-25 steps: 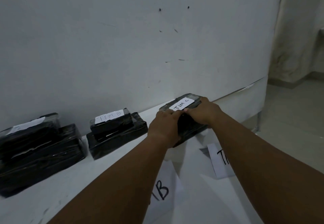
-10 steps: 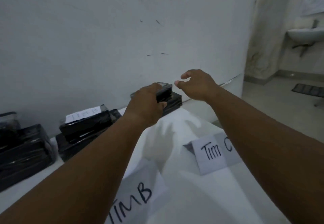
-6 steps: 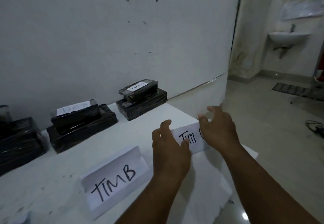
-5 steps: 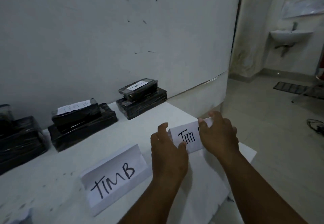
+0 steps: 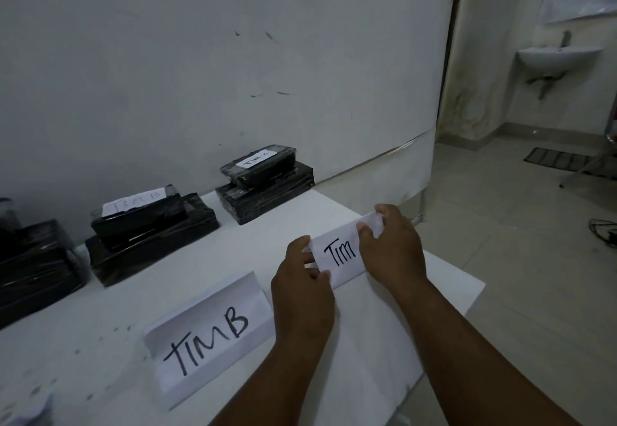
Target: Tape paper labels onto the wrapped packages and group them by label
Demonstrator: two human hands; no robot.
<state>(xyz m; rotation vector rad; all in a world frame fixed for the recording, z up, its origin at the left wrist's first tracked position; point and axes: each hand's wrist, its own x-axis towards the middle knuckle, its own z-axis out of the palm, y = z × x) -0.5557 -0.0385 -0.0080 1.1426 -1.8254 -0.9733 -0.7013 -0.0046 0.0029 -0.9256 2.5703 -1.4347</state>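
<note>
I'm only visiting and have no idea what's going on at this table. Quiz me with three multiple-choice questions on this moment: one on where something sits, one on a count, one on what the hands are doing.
1. Where does the small package labelled TIM C sit?
A. On top of a larger black package by the wall
B. On the floor
C. Under the TIMB sign

2. How many folded paper signs with big lettering are at the table's near side?
A. One
B. Two
C. Four

3. What are the hands doing?
A. Resting flat on the table
B. Both holding one paper sign
C. Lifting a package

Answers:
1. A, it lies on the larger package against the wall.
2. B, the TIMB sign and the TIM sign.
3. B, the left hand and right hand pinch the TIM sign's two ends.
</note>
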